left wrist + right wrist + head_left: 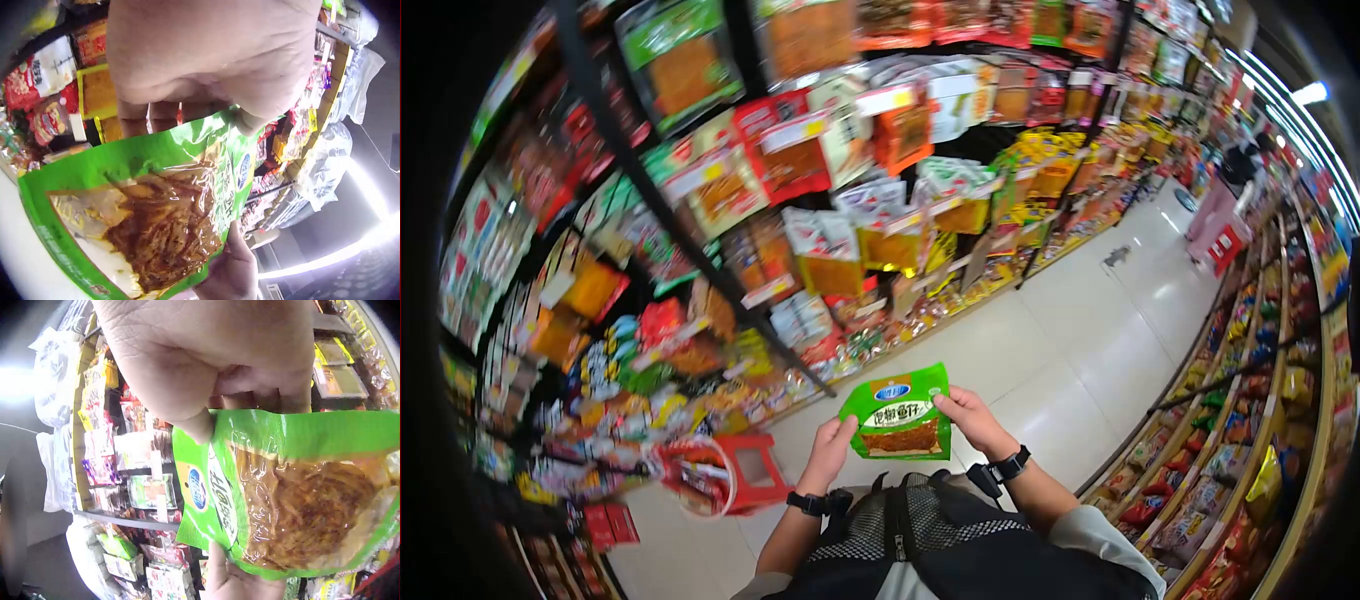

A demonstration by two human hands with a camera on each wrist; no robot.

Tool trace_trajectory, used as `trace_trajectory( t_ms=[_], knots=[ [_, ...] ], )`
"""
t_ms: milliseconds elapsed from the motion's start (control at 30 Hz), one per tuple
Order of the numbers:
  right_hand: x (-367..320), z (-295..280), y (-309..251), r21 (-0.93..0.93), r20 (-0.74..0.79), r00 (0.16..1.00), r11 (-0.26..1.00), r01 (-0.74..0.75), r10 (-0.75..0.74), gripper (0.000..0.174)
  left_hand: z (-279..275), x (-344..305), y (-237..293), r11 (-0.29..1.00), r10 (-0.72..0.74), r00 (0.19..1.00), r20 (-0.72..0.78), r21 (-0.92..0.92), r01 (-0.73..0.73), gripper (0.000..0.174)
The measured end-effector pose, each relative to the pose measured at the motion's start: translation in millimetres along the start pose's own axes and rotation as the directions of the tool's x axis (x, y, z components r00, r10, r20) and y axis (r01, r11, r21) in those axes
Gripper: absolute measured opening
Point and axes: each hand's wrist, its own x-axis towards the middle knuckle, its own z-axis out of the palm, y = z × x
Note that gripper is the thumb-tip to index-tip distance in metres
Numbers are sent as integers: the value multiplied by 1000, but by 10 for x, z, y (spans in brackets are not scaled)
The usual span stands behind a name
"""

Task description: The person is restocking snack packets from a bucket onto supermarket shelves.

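Observation:
A green snack packet (898, 412) with a blue oval logo and a clear window onto brown food is held up in front of the person's chest. My left hand (831, 450) pinches its left edge, thumb on the front and fingers behind. On the opposite edge my right hand (975, 420) grips it the same way. In the left wrist view, the left hand (212, 62) covers part of the packet's border (125, 162). The right wrist view has the packet (300, 506) face on, with the right hand's (206, 362) thumb on its front.
Shelves hung with packaged snacks (795, 150) rise ahead and to the left. A red shopping basket (755, 470) with goods in it stands on the tiled floor (1040, 370) at left. Low snack shelves (1200, 490) run along the right. Another person (1225, 190) is farther down the aisle.

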Motion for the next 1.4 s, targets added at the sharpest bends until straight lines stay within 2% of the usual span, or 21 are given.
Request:
trace_trajectory(
  t_ms=[100, 200, 233, 367, 500, 667, 900, 1033, 1100, 1200, 1300, 1400],
  knots=[
    [-228, -468, -112, 7, -114, 992, 998, 55, -54, 33, 592, 327, 197, 1000, 3, 996, 94, -10, -2, 33],
    [-458, -845, -192, 51, -252, 966, 996, 78, -63, 33, 1004, 679, 210, 997, -68, 967, 246, 48, 57, 35],
    [-447, -999, -219, 74, -310, 948, 991, 107, -80, 33, 1135, 944, 226, 993, -103, 944, 315, 82, 81, 36],
    [-493, -1514, -397, 29, -425, 899, 991, 130, -105, 33, 1647, 1527, 311, 997, -78, 873, 481, 23, 76, 37],
    [-367, -1965, -753, -42, -528, 832, 983, 177, -172, 32, 2098, 2291, 351, 999, -42, 779, 626, 45, 18, 37],
    [-58, -2445, -1277, -84, -596, 774, 976, 203, -212, 30, 2586, 3121, 544, 1000, -7, 723, 691, 2, 8, 37],
    [236, -2769, -1711, -63, -704, 678, 970, 237, -211, 29, 3028, 3842, 902, 999, -40, 646, 763, 11, 49, 37],
    [269, -3112, -1724, -52, -704, 675, 964, 261, -220, 30, 3348, 4064, 852, 995, -27, 672, 740, -46, 91, 37],
    [355, -3283, -1760, -44, -726, 644, 950, 309, -243, 31, 3520, 4206, 806, 988, -54, 683, 729, -60, 143, 36],
    [438, -3587, -1897, -50, -720, 638, 937, 345, -273, 31, 3774, 4413, 874, 995, -92, 719, 689, 43, 86, 35],
    [568, -4002, -2110, -65, -699, 638, 917, 393, -323, 26, 4128, 4604, 952, 994, -14, 768, 640, -71, 78, 34],
    [615, -4516, -2403, -45, -640, 651, 865, 499, -409, 31, 4607, 4788, 1027, 988, 52, 823, 565, -148, 39, 31]
  ],
)
